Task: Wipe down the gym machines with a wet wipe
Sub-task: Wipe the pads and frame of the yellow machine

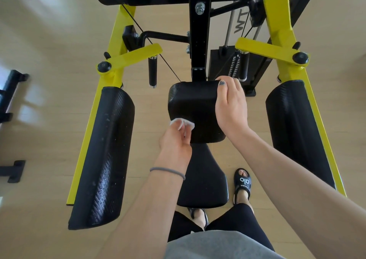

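Hands: left point(174, 141) pinches wipe point(181, 123) on pad point(193, 108), right point(230, 104) clasps it; slide point(242, 181) reads "alo".

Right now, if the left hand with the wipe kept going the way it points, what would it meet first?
The left hand already presses the wet wipe against the black chest pad; pushing on would probably just slide along it.

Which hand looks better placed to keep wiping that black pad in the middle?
Left. The left hand holds the white wet wipe against the black padded chest pad; the right hand only grips its far corner.
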A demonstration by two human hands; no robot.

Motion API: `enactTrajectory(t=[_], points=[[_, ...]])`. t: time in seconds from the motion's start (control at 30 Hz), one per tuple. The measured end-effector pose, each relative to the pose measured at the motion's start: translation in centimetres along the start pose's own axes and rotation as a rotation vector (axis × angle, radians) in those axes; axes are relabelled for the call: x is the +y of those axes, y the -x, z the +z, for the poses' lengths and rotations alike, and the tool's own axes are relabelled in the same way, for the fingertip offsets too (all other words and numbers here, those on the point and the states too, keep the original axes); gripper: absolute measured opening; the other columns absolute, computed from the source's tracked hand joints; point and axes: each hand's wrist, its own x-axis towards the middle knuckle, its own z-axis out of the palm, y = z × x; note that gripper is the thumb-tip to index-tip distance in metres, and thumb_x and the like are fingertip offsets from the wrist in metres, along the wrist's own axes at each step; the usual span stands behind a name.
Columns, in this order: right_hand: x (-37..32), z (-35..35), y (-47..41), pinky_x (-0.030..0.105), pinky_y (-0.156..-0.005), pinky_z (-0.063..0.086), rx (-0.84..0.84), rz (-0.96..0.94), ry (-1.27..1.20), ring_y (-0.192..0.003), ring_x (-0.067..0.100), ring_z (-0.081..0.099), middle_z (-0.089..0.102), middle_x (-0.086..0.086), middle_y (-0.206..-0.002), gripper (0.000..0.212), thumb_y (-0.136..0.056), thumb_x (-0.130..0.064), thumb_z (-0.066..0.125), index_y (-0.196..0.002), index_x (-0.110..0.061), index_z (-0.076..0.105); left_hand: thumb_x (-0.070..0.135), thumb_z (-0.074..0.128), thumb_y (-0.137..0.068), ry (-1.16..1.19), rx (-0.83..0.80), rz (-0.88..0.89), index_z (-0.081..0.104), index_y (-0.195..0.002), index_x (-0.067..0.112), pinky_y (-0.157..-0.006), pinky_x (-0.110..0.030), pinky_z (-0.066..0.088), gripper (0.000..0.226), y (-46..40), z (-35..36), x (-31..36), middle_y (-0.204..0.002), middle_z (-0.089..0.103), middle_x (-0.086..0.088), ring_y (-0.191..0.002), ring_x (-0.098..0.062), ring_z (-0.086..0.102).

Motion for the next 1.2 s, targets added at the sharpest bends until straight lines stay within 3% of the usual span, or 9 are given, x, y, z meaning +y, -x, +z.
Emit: enactTrajectory(t=[0.07, 0.2, 0.37, 0.43, 0.67, 0.87, 1.1, 1.17, 1.2], points=[[-0.1, -0.1, 0.0, 0.014, -0.085, 0.036, -0.009, 0.005, 0.001, -0.109, 0.008, 0.050, 0.052, -0.011, -0.113, 0.034, -0.109, -0.029, 0.032, -0.128, -0.019, 0.059, 0.006, 0.057, -0.093, 0.071, -0.031, -0.069, 0.061, -0.095, 0.000, -0.112, -0.041, 0.045, 0.008, -0.5, -0.4, -0.2, -0.091, 0.066, -0.012, -0.101, -0.020, 0.070], [0.1, -0.1, -0.1, 0.006, -0.083, 0.030, -0.025, 0.017, 0.005, -0.110, 0.005, 0.047, 0.050, -0.013, -0.115, 0.034, -0.109, -0.030, 0.033, -0.131, -0.020, 0.057, 0.003, 0.064, -0.094, 0.156, 0.051, 0.082, 0.060, -0.126, -0.005, -0.096, -0.035, 0.058, 0.033, 0.2, 0.5, 1.0, -0.110, 0.068, -0.013, -0.105, -0.023, 0.072], [0.0, 0.0, -0.1, 0.008, -0.082, 0.031, -0.013, 0.024, 0.009, -0.107, 0.005, 0.047, 0.049, -0.013, -0.112, 0.033, -0.109, -0.031, 0.033, -0.129, -0.021, 0.058, 0.008, 0.070, -0.092, 0.177, 0.071, 0.275, 0.069, -0.101, 0.009, -0.091, -0.028, 0.059, 0.010, 1.7, 2.1, 2.8, -0.104, 0.074, -0.009, -0.093, -0.013, 0.074], [0.0, 0.0, 0.0, 0.007, -0.081, 0.031, -0.013, 0.022, 0.011, -0.106, 0.005, 0.047, 0.050, -0.013, -0.111, 0.033, -0.109, -0.030, 0.033, -0.128, -0.021, 0.058, 0.007, 0.067, -0.094, 0.190, 0.131, 0.236, 0.068, -0.104, 0.007, -0.088, -0.026, 0.059, 0.011, 0.8, 1.0, 2.3, -0.100, 0.073, -0.009, -0.089, -0.012, 0.074], [0.1, 0.1, -0.1, 0.009, -0.081, 0.034, -0.003, 0.010, 0.006, -0.106, 0.006, 0.050, 0.052, -0.012, -0.111, 0.032, -0.108, -0.029, 0.034, -0.127, -0.021, 0.059, -0.006, 0.048, -0.094, 0.191, 0.125, 0.005, 0.052, -0.071, 0.009, -0.087, -0.025, 0.055, 0.027, -0.6, -0.6, -0.1, -0.066, 0.051, -0.005, -0.058, -0.012, 0.058], [-0.1, 0.3, 0.0, 0.017, -0.085, 0.039, 0.020, 0.019, -0.021, -0.107, 0.010, 0.052, 0.055, -0.010, -0.110, 0.034, -0.108, -0.032, 0.031, -0.124, -0.024, 0.060, 0.005, 0.062, -0.097, 0.276, 0.133, 0.202, 0.065, -0.105, 0.008, -0.094, -0.028, 0.057, 0.009, 0.4, 0.9, 1.4, -0.096, 0.069, -0.007, -0.088, -0.012, 0.071], [0.1, 0.3, 0.0, 0.011, -0.085, 0.034, 0.018, 0.006, -0.013, -0.107, 0.008, 0.052, 0.055, -0.010, -0.111, 0.034, -0.108, -0.031, 0.032, -0.124, -0.022, 0.060, 0.005, 0.040, -0.097, 0.071, 0.347, -0.029, 0.056, -0.084, 0.011, -0.061, -0.020, 0.049, 0.022, -2.9, -0.5, -2.4, -0.069, 0.054, -0.003, -0.061, -0.014, 0.050], [0.1, 0.3, -0.1, 0.008, -0.083, 0.033, 0.023, 0.010, -0.013, -0.106, 0.006, 0.051, 0.055, -0.011, -0.111, 0.033, -0.108, -0.030, 0.032, -0.124, -0.022, 0.060, 0.010, 0.039, -0.102, -0.005, 0.352, -0.075, 0.057, -0.097, 0.014, -0.045, -0.012, 0.044, 0.019, -3.8, -0.3, -2.6, -0.082, 0.059, -0.005, -0.061, -0.012, 0.050], [0.1, 0.3, -0.1, 0.007, -0.083, 0.032, 0.024, 0.017, -0.016, -0.106, 0.005, 0.050, 0.054, -0.012, -0.111, 0.033, -0.108, -0.030, 0.032, -0.124, -0.022, 0.060, 0.013, 0.040, -0.104, -0.092, 0.345, -0.081, 0.058, -0.111, 0.014, -0.048, -0.014, 0.046, 0.020, -4.5, -0.4, -2.6, -0.097, 0.064, -0.006, -0.066, -0.012, 0.054]])
